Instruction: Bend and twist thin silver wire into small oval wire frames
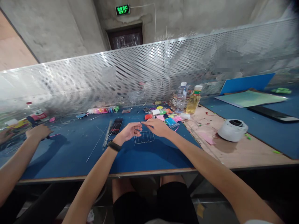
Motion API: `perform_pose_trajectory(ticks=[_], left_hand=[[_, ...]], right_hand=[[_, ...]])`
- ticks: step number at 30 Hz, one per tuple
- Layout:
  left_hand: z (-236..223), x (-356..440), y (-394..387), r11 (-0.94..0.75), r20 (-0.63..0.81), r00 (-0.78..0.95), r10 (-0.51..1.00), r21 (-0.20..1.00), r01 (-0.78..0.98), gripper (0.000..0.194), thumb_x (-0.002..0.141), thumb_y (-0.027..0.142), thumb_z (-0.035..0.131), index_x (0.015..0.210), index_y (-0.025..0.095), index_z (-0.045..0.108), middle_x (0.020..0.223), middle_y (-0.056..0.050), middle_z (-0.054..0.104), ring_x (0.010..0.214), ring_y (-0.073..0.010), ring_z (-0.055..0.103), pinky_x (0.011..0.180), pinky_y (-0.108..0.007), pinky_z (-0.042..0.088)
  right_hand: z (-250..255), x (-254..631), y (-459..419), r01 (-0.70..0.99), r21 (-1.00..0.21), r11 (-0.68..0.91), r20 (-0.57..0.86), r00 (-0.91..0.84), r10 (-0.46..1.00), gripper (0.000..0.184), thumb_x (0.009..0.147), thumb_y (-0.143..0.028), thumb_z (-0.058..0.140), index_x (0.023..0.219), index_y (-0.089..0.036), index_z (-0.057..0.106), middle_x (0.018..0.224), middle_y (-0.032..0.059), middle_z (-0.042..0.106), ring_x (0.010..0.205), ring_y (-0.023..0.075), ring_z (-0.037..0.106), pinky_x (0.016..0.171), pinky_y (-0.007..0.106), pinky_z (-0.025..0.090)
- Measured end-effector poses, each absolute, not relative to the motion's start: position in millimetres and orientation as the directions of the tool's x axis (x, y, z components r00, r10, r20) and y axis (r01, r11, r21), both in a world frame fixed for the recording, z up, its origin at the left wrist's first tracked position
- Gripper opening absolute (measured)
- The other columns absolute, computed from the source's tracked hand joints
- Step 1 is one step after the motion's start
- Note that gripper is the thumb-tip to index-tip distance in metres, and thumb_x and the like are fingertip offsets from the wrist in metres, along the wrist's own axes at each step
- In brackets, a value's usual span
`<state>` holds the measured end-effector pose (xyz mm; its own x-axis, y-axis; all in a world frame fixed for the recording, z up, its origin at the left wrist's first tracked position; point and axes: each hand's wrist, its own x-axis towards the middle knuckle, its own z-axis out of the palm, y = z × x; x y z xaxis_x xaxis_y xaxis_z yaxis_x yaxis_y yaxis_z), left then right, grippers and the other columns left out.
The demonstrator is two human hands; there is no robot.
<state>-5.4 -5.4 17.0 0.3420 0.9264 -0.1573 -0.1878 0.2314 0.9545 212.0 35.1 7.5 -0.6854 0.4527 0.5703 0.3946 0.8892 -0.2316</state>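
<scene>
My left hand, with a dark band on its wrist, has its thumb and fingers curled together. My right hand meets it at the fingertips in a pinch. Whatever lies between the fingertips is too small to make out. Just below both hands is a grid-like frame of thin silver wire, its upper part close to the fingers; I cannot tell whether they touch it. Left of my left hand, loose straight wires lie in a bundle beside a dark phone.
Colourful small packets lie behind my right hand. A clear bottle and a bottle of yellow liquid stand at the partition. A white roll-shaped object sits right. At left, another person's hand reaches over the table.
</scene>
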Motion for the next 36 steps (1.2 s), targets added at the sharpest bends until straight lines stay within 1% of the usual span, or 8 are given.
perform_pose_trajectory(ticks=[5, 11, 16, 22, 27, 32, 34, 36], left_hand=[[16, -5, -5, 0.252, -0.176, 0.342, 0.923, 0.948, -0.193, 0.022, 0.080, 0.035, 0.066, 0.080, 0.013, 0.065, 0.069, -0.005, 0.069, 0.055, -0.0138, 0.063, 0.066, -0.032, 0.056], [13, -5, -3, 0.265, -0.188, 0.342, 0.921, 0.945, -0.194, 0.024, 0.081, 0.036, 0.064, 0.076, 0.012, 0.064, 0.077, -0.009, 0.073, 0.061, -0.0170, 0.067, 0.067, -0.033, 0.056], [13, -4, -4, 0.251, -0.165, 0.374, 0.913, 0.948, -0.195, 0.024, 0.081, 0.033, 0.065, 0.075, 0.010, 0.065, 0.078, -0.009, 0.073, 0.061, -0.0167, 0.068, 0.067, -0.032, 0.057], [11, -1, -7, 0.219, -0.143, 0.386, 0.911, 0.962, -0.161, 0.019, 0.080, 0.028, 0.070, 0.082, 0.009, 0.066, 0.079, -0.009, 0.073, 0.058, -0.0147, 0.067, 0.063, -0.030, 0.058], [8, 1, -5, 0.218, -0.145, 0.385, 0.911, 0.964, -0.154, 0.019, 0.081, 0.027, 0.070, 0.083, 0.009, 0.066, 0.080, -0.010, 0.073, 0.055, -0.0126, 0.066, 0.064, -0.029, 0.058], [9, 2, -5, 0.202, -0.110, 0.356, 0.928, 0.951, -0.233, 0.022, 0.085, 0.031, 0.066, 0.080, 0.009, 0.064, 0.078, -0.010, 0.072, 0.064, -0.0153, 0.069, 0.069, -0.030, 0.057], [10, 2, -5, 0.207, -0.110, 0.348, 0.931, 0.945, -0.254, 0.022, 0.086, 0.030, 0.064, 0.078, 0.009, 0.064, 0.074, -0.009, 0.070, 0.061, -0.0136, 0.066, 0.069, -0.029, 0.057], [11, 2, -5, 0.213, -0.116, 0.334, 0.935, 0.938, -0.272, 0.021, 0.087, 0.027, 0.062, 0.075, 0.009, 0.063, 0.070, -0.007, 0.067, 0.052, -0.0092, 0.060, 0.065, -0.027, 0.056]], right_hand=[[8, 214, 39, 0.416, -0.191, 0.889, 0.569, -0.691, 0.446, 0.040, 0.095, -0.020, 0.043, 0.130, -0.029, 0.062, 0.106, 0.0063, 0.069, 0.094, 0.0213, 0.061, 0.081, 0.036, 0.044], [12, 217, 38, 0.454, -0.139, 0.880, 0.601, -0.668, 0.439, 0.036, 0.098, -0.024, 0.043, 0.127, -0.030, 0.064, 0.110, 0.0052, 0.070, 0.101, 0.0216, 0.061, 0.087, 0.038, 0.043], [14, 220, 38, 0.495, -0.053, 0.867, 0.617, -0.667, 0.418, 0.033, 0.100, -0.027, 0.042, 0.124, -0.029, 0.065, 0.112, 0.0039, 0.070, 0.105, 0.0206, 0.061, 0.090, 0.038, 0.042], [16, 222, 38, 0.511, -0.009, 0.860, 0.632, -0.663, 0.401, 0.031, 0.101, -0.028, 0.043, 0.122, -0.029, 0.066, 0.116, 0.0028, 0.069, 0.109, 0.0201, 0.059, 0.092, 0.038, 0.039], [16, 225, 40, 0.522, 0.009, 0.853, 0.652, -0.649, 0.391, 0.030, 0.101, -0.028, 0.042, 0.119, -0.029, 0.067, 0.116, 0.0030, 0.068, 0.110, 0.0208, 0.057, 0.095, 0.039, 0.035], [16, 225, 41, 0.525, -0.021, 0.851, 0.656, -0.635, 0.408, 0.032, 0.101, -0.026, 0.041, 0.122, -0.029, 0.065, 0.115, 0.0038, 0.068, 0.109, 0.0207, 0.056, 0.092, 0.038, 0.038], [15, 225, 42, 0.515, -0.035, 0.857, 0.648, -0.641, 0.412, 0.033, 0.101, -0.025, 0.040, 0.123, -0.029, 0.065, 0.114, 0.0044, 0.068, 0.107, 0.0204, 0.057, 0.090, 0.037, 0.039], [14, 224, 42, 0.506, -0.046, 0.862, 0.641, -0.647, 0.414, 0.034, 0.101, -0.025, 0.040, 0.123, -0.028, 0.065, 0.113, 0.0049, 0.068, 0.106, 0.0202, 0.057, 0.088, 0.036, 0.041]])
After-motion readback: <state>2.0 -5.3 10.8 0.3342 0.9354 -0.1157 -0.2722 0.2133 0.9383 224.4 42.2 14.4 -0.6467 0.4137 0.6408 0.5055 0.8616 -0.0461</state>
